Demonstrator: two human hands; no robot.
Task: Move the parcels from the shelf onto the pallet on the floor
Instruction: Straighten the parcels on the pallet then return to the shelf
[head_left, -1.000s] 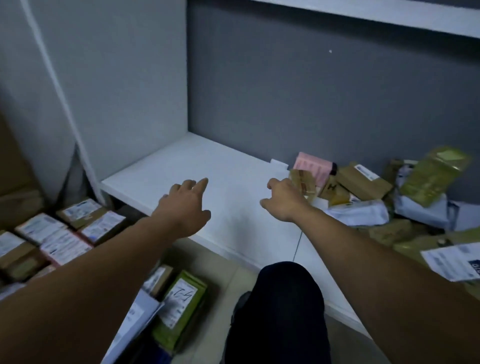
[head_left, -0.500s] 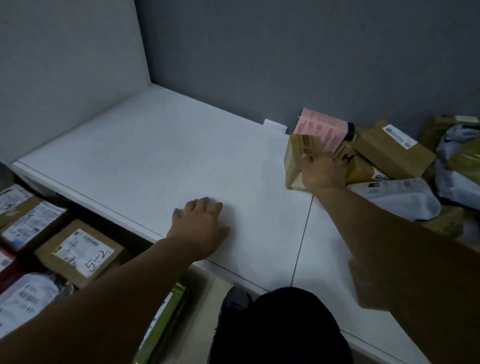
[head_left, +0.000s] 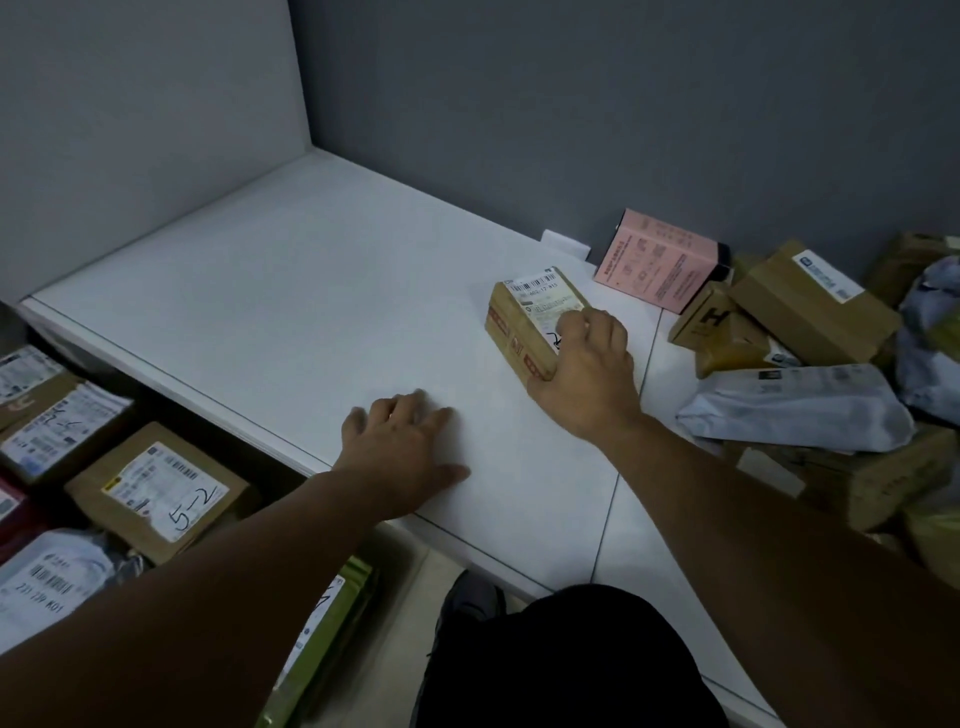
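Note:
A small brown cardboard parcel (head_left: 524, 317) with a white barcode label lies on the white shelf (head_left: 291, 291). My right hand (head_left: 587, 379) grips its near end, fingers curled over the label and thumb against the side. My left hand (head_left: 402, 447) rests flat on the shelf near the front edge, fingers straight, holding nothing. More parcels are heaped at the right of the shelf: a pink box (head_left: 660, 260), brown boxes (head_left: 810, 301) and a grey mailer bag (head_left: 795, 405). Parcels lie lower down at the left, among them a brown box marked 5-2 (head_left: 161, 488).
A grey back wall (head_left: 571, 114) and a white side panel (head_left: 130, 130) close in the shelf. A green packet (head_left: 327, 634) leans below the shelf edge. My dark-clothed knee (head_left: 561, 660) is at the bottom centre. The left half of the shelf holds nothing.
My right hand has pulled the small brown parcel out of the heap toward me and laid it flat, label up. My left hand has stayed flat on the shelf.

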